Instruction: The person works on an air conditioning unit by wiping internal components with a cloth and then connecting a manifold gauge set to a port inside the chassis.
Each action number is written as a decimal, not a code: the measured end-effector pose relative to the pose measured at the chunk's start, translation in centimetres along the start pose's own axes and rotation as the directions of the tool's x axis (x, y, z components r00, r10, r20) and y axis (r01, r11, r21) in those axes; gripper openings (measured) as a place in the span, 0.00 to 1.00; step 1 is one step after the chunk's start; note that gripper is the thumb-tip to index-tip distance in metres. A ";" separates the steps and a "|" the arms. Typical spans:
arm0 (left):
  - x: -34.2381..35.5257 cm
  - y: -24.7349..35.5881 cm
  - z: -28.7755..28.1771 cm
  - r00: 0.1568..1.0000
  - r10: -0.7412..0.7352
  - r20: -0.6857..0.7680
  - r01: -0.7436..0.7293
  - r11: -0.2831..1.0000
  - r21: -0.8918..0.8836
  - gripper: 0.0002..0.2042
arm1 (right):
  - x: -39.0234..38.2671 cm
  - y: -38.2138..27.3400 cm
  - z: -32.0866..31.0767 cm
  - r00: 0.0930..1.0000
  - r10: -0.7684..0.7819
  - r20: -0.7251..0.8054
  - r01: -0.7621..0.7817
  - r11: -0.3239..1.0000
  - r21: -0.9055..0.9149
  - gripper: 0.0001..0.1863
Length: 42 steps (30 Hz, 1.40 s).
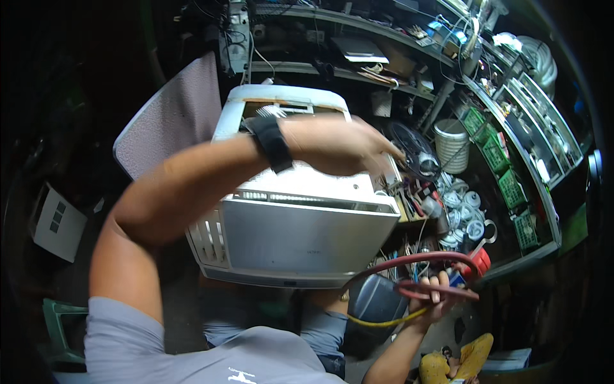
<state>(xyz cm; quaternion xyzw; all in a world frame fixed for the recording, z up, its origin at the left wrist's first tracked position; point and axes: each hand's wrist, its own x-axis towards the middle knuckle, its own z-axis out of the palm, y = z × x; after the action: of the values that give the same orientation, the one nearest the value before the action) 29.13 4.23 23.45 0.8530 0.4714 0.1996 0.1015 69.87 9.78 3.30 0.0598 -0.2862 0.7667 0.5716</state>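
Note:
A white boxy appliance (307, 240), which looks like a window air conditioner, stands right in front of me with its top partly uncovered. Across it reaches my left arm, a black band on the wrist. My left hand (358, 150) is above the appliance's right side, its fingers smeared by motion, so I cannot tell what they hold. Low on the right, my right hand (436, 296) is closed around a looped dark red hose (416, 257). A yellow hose (384, 323) runs from the same hand toward my knee.
A patterned panel (173, 115) stands behind left. To the right are a black fan (412, 150), a white bucket (452, 144), tools, white round plastic parts (464, 211) and green baskets (511, 189). A dark container (378, 301) sits near my right knee. Cluttered shelves line the back.

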 end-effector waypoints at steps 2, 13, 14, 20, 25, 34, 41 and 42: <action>-4.4 -8.5 -2.5 0.931 -0.352 -0.093 0.364 0.885 0.290 0.20 | 0.2 -0.7 0.3 1.000 -0.022 0.007 0.022 1.000 0.005 0.26; -17.9 -31.4 2.7 0.684 -0.724 0.087 0.563 0.601 0.567 0.28 | -1.4 0.0 -3.4 0.982 -0.102 -0.156 0.086 0.990 -0.109 0.18; -18.0 -31.3 3.1 0.735 -0.676 0.055 0.540 0.632 0.555 0.26 | -1.2 -0.1 -3.7 0.982 -0.098 -0.164 0.082 0.992 -0.100 0.17; -19.5 -31.0 3.6 0.798 -0.600 -0.050 0.550 0.693 0.466 0.24 | 2.4 -3.2 -3.6 0.985 -0.137 -0.105 0.118 0.979 -0.166 0.14; -19.1 -31.3 3.6 0.802 -0.594 -0.056 0.553 0.705 0.443 0.23 | 7.7 -5.4 -1.7 0.981 -0.193 0.019 0.190 0.934 -0.303 0.32; -18.9 -31.5 3.9 0.792 -0.602 -0.101 0.587 0.706 0.397 0.21 | 19.1 -5.6 1.3 0.970 -0.234 -0.065 0.178 0.869 -0.462 0.13; -20.4 -31.8 3.8 0.786 -0.598 -0.158 0.603 0.684 0.412 0.20 | 25.9 4.6 4.7 0.994 0.011 0.105 0.042 0.873 -0.485 0.22; -19.9 -31.9 3.9 0.797 -0.581 -0.164 0.591 0.696 0.409 0.20 | 26.9 5.2 4.8 0.993 0.028 0.118 0.034 0.869 -0.494 0.25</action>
<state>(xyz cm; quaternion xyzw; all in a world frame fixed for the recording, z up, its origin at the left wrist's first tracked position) -3.03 4.49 3.57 0.6561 0.7516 0.0543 -0.0409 54.91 29.02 16.65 -0.0415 -0.5069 0.6619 0.5507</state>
